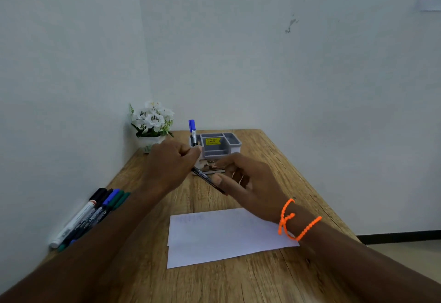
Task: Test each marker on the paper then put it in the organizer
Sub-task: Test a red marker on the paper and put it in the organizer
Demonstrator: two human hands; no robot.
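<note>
Head view: the black marker [208, 180] is partly hidden, its far end inside the curled left hand [170, 163], its near end pinched by the right hand [248, 184]; cap detail is blurred. One blue-capped marker [192, 132] stands upright in the organizer's [216, 145] left compartment. About five markers [89, 214] lie at the table's [238, 278] left edge, partly covered by the left forearm. One paper [214, 238] lies nearest the person; marks on it are faint.

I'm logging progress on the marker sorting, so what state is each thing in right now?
Black marker: held between both hands, above the table.
Left hand: grips the marker's upper end.
Right hand: fingers pinch its lower part.
Blue marker: upright in the organizer, capped.
Loose markers: lying capped at the table's left edge.
Paper: flat, with faint marks.
</note>
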